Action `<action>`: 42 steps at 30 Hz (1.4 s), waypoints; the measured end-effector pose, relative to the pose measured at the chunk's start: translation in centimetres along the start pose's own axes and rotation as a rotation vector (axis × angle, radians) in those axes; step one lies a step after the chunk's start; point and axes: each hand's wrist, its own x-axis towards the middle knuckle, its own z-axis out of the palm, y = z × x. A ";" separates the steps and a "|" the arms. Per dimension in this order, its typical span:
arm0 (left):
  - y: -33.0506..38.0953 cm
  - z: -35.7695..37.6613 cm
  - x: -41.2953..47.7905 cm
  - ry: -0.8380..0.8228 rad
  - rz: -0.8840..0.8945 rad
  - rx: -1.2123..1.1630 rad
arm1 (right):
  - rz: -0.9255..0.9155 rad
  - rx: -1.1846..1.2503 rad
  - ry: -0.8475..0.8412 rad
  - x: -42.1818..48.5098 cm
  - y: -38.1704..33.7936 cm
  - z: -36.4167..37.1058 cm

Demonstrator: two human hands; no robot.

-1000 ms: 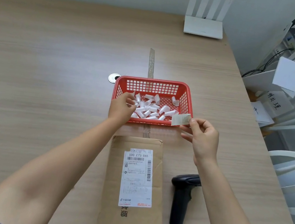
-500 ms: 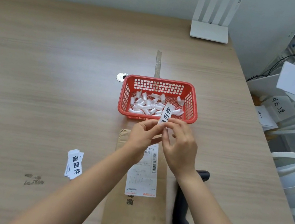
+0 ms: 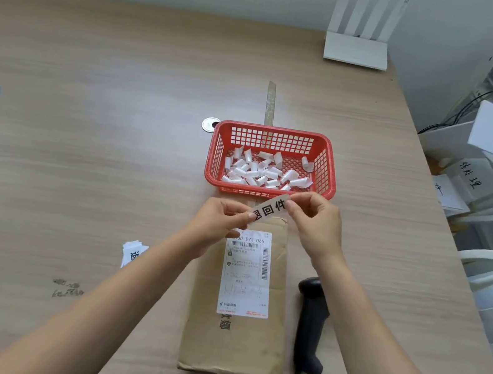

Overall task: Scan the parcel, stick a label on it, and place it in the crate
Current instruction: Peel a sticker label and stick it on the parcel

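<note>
A brown cardboard parcel (image 3: 244, 341) lies flat near the table's front edge, with a white shipping label on top. Above its far end I hold a small white sticker label (image 3: 269, 209) printed with black characters. My left hand (image 3: 221, 222) pinches its left end and my right hand (image 3: 315, 220) pinches its right end. The sticker is stretched between both hands, tilted up to the right. A black barcode scanner (image 3: 311, 325) lies on the table just right of the parcel.
A red plastic basket (image 3: 328, 171) holding several white paper scraps stands just beyond my hands. A small stack of printed labels (image 3: 133, 252) lies left of the parcel. A white router (image 3: 356, 49) sits at the far edge. White chairs stand to the right.
My left hand left the basket and joined the right hand at the sticker. Both hands came toward the parcel and now hold the sticker stretched between them, printed side facing up.
</note>
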 end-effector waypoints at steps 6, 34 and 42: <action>-0.2 -0.4 0.6 0.199 0.048 0.031 | 0.043 -0.019 0.103 -0.5 1.0 1.0; -3.0 0.2 1.1 0.504 0.068 0.753 | -0.102 -0.617 0.235 -2.3 4.8 4.5; -4.0 -0.3 -0.8 0.496 0.055 0.742 | -0.022 -0.478 0.243 -2.9 4.5 2.7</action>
